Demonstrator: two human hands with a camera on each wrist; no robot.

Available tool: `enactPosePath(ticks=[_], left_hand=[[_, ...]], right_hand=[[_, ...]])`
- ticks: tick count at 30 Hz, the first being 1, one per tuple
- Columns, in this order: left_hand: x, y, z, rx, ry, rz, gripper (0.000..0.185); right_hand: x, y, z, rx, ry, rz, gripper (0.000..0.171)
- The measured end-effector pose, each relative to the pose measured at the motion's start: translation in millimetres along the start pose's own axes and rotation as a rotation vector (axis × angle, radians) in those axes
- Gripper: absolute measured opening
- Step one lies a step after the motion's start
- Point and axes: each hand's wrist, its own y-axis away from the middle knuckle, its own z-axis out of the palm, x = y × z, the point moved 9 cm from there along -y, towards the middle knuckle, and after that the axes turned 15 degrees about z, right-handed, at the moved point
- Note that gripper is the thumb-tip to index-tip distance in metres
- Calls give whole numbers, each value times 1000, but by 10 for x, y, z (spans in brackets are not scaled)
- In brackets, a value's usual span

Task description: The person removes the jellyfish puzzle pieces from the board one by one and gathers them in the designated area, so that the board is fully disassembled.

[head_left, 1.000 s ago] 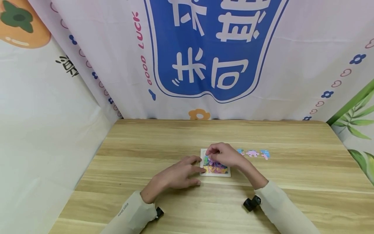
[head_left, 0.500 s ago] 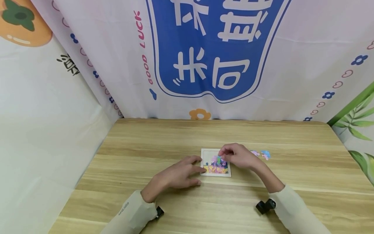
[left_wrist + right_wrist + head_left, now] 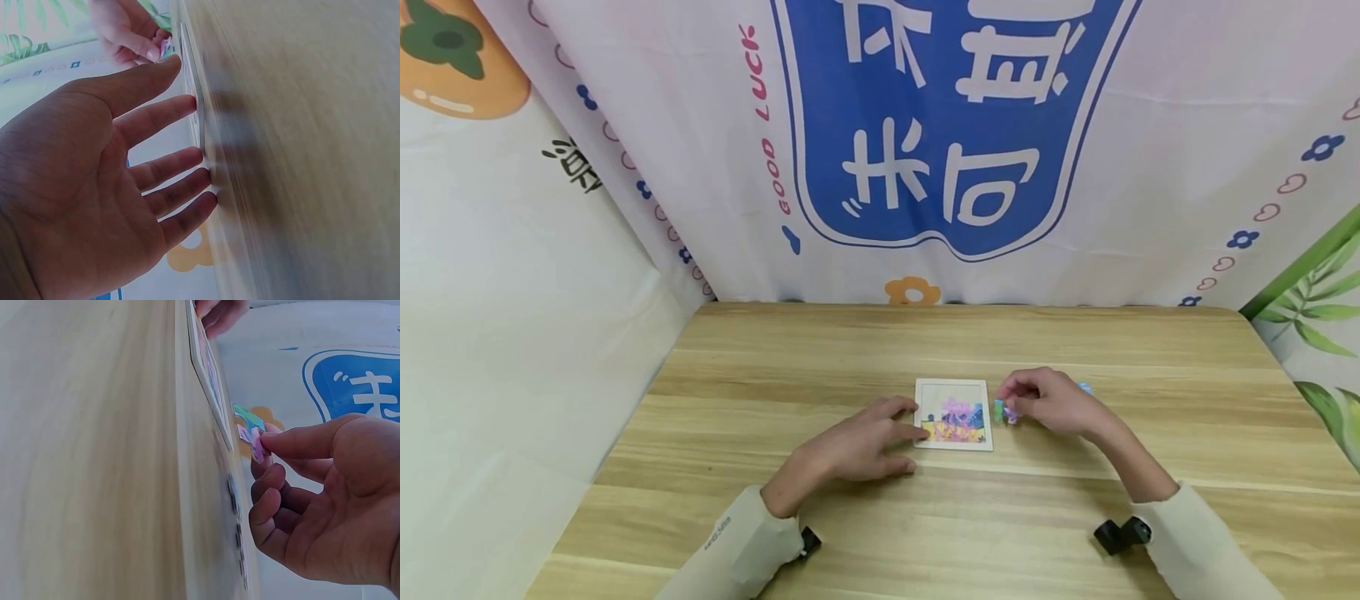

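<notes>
Left hand [image 3: 867, 442] splayed; right hand [image 3: 1051, 403] pinches puzzle piece [image 3: 252, 420]; head view apparently hides others [image 3: 234, 497].

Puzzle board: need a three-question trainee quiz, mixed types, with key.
1. Which hand pinches a puzzle piece beside the puzzle board?
2. True or false: pieces fill the whole puzzle board.
3. In the head view, the left hand is at which edge of the puzzle board? a) far b) left c) right

Key: 1. The right hand. 2. False; its far left part is bare. 3. b
</notes>
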Motion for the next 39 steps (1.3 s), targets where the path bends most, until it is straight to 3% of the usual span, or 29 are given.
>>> enactPosePath(ticks=[14,27,39], left_hand=[[28,9,-15,3,-2,7,47],[14,6,-3,0,-11,-1,47],[9,4,-4,2,-8,-1,48]], right_hand=[[237,103,-104,21,37,42,11],[159,114,-96,95,113,17,9],[205,79,-75,112,162,43,10]])
